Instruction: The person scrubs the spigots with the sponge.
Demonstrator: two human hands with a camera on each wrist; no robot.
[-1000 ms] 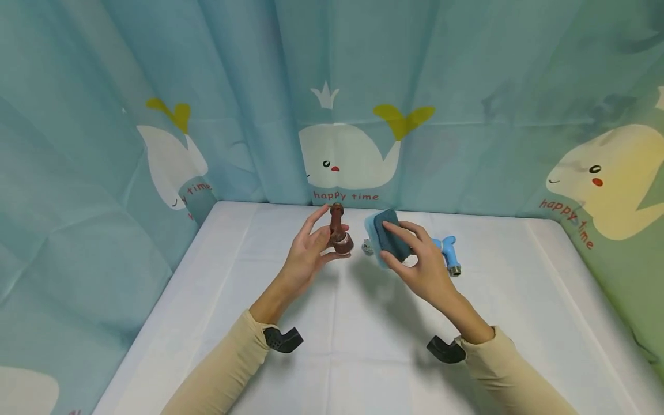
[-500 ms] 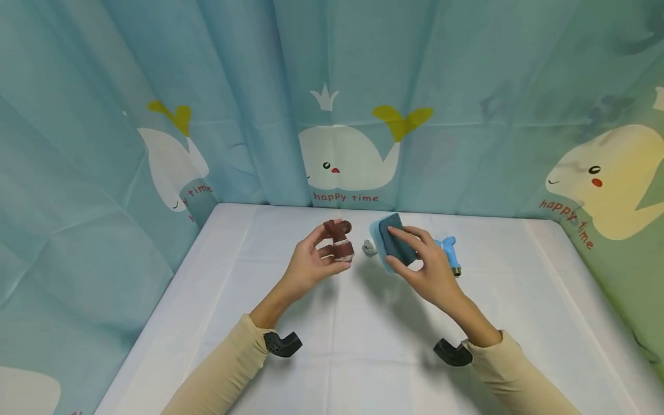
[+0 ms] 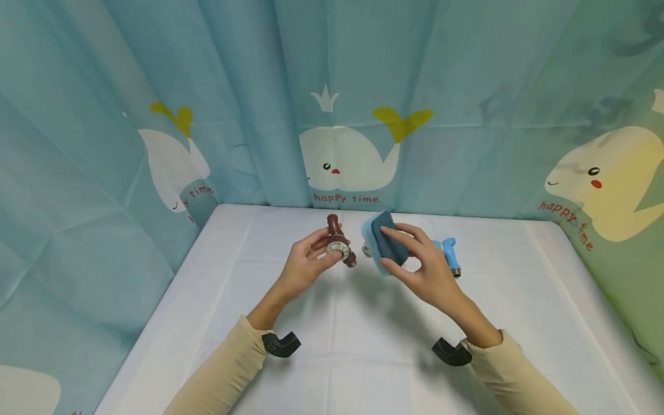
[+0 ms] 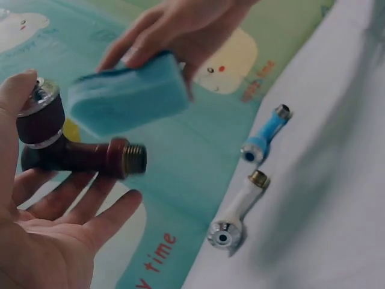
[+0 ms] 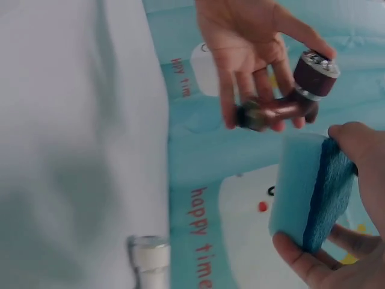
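My left hand (image 3: pixel 306 262) holds a dark brown tap fitting (image 3: pixel 338 244) with a silver ring, raised above the white table (image 3: pixel 363 346); thumb and fingers pinch it, as the left wrist view shows (image 4: pixel 60 141). My right hand (image 3: pixel 422 265) grips a sponge (image 3: pixel 384 245) with a light blue body and dark blue scrub face, held just right of the fitting without touching it. In the right wrist view the sponge (image 5: pixel 313 192) sits below the fitting (image 5: pixel 295 96).
A blue tap fitting (image 3: pixel 448 256) and a white one (image 4: pixel 237 211) lie on the table behind my right hand. Whale-print curtains (image 3: pixel 347 115) close in the table at the back and both sides.
My left hand has turned the brown fitting, so its silver ring end now faces the camera. The sponge has shifted slightly left, closer to the fitting.
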